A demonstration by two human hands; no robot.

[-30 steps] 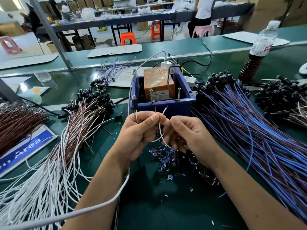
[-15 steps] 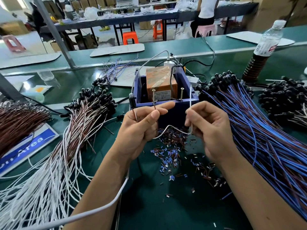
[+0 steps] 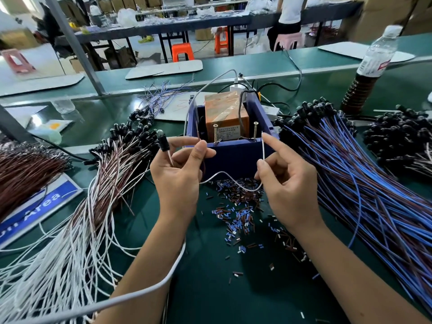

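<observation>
Indicator lamp (image 3: pixel 163 142) is sitting in the left hand (image 3: pixel 180 183), whose curled fingers are also pinching its brown lead (image 3: pixel 198 136) upright. The right hand (image 3: pixel 287 190) is pinching the white lead (image 3: pixel 233 182) near its tip between thumb and forefinger. Both are hovering at the blue box (image 3: pixel 236 155)'s near edge, mid-surface, probably aiming for its two screws (image 3: pixel 215 134) to test it.

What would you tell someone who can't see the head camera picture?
A left hand holds a small black lamp while the right hand pinches its white wire, which sags between them, in front of a blue box. White wires lie left, blue wires right.
</observation>
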